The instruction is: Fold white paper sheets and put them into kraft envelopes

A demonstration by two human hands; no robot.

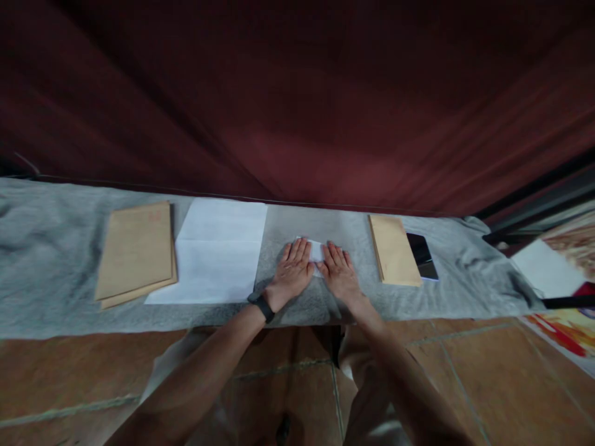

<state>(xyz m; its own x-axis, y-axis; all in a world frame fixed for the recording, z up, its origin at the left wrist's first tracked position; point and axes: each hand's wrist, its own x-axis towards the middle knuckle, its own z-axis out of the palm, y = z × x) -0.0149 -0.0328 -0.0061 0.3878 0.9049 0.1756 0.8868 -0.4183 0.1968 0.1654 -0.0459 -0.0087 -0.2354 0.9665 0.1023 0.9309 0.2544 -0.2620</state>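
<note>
Both of my hands lie flat on a small folded piece of white paper [317, 252] at the middle of the cloth-covered table. My left hand [294, 271], with a dark band at the wrist, presses on the paper's left part. On its right part rests my right hand [339, 271], fingers stretched out. Only the strip of paper between the hands and a bit of its edges show; the rest is hidden under them. Left of my left hand lies a large white sheet [218, 254] with a crease across it.
Brown envelopes [137, 251] are stacked at the left, partly beside the sheet. Smaller tan envelopes [395, 251] lie at the right, next to a dark phone [422, 255]. A grey cloth [474, 266] covers the narrow table. Behind it hangs a dark red curtain [297, 111].
</note>
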